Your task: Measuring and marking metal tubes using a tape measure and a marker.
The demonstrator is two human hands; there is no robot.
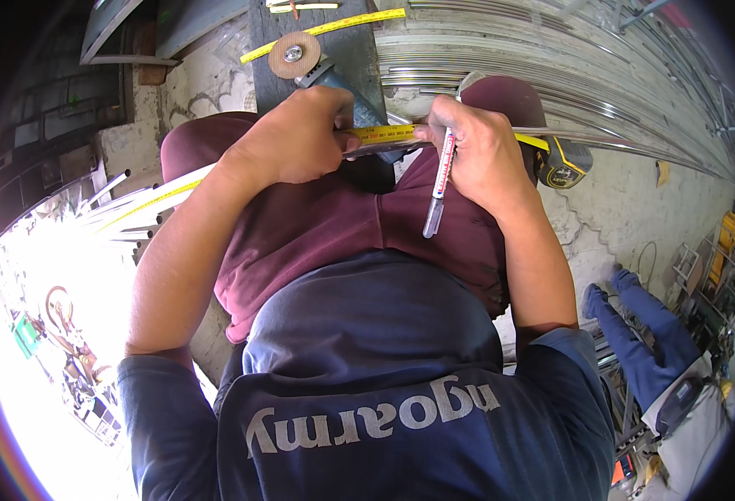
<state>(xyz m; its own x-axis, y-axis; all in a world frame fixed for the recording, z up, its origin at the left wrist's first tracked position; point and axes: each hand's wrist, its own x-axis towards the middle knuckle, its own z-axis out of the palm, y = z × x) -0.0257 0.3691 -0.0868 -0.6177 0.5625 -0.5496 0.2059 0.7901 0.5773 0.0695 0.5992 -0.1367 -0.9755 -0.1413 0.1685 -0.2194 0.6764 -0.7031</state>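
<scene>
Both hands (296, 135) (480, 149) curl inward, the left gripping yellow tape (388, 134), the right clasping a marker (441, 179).

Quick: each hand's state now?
Left hand: closed on yellow tape-measure blade and slim silver metal bar.
Right hand: closed, holding slim white marker, fingers at the blade.

Single fisheye head view, facing steeply down; shirt (376, 334) near, left hand (301, 136), right hand (482, 150) beyond, metal rods (501, 65) far right.
</scene>
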